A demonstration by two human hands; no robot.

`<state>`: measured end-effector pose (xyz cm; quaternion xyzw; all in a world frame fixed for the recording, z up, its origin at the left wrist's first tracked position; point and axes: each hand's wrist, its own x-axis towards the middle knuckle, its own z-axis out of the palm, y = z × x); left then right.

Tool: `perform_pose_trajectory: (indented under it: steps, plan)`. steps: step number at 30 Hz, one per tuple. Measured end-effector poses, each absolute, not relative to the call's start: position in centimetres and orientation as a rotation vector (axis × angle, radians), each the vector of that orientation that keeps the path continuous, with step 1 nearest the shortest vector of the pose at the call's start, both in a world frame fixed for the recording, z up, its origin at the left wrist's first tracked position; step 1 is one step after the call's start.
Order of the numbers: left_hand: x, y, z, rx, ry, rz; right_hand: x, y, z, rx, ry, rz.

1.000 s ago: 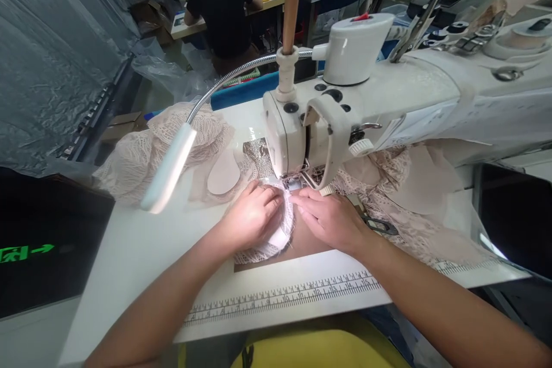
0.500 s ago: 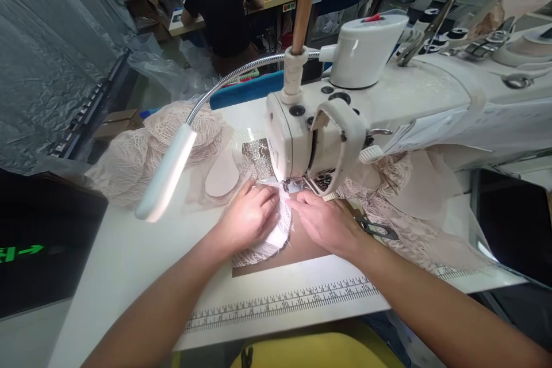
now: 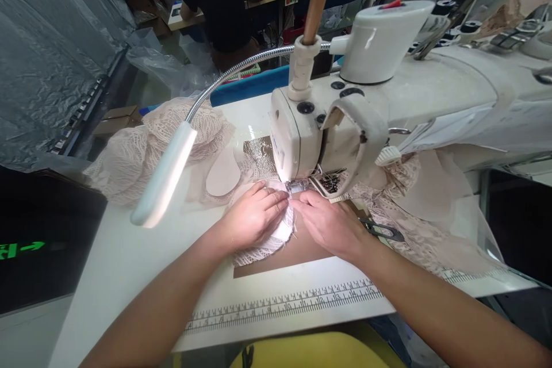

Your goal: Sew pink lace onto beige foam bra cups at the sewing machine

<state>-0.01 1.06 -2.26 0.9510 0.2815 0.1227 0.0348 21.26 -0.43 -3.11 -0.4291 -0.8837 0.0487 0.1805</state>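
A rounded lace piece with a white layer and frayed edge lies under the needle end of a white sewing machine. Across its top rests my left hand, fingers laid flat and pointing toward the presser foot. My right hand is closed at the piece's right edge, its index finger and thumb close to the foot, the other fingers curled under. The fingertips of both hands nearly meet in front of the needle. Beneath the piece is a brown plate.
Lace pieces are heaped at left beside a pale teardrop-shaped pad. A lamp hangs over the table. Black thread snips and more lace lie right. A printed ruler lines the front edge. A person sits beyond.
My left hand's fingers have slid slightly right and flattened over the lace piece. The right hand stays at the edge. The view has shifted a little, so the machine appears larger and farther right.
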Motion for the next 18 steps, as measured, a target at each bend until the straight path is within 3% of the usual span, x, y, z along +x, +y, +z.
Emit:
perform_pose_trajectory:
  steps: [18]
  plan:
    - [0.13,1.50,-2.64,2.951,0.954,0.323,20.54,-0.28,-3.60,-1.349,-2.480,0.020]
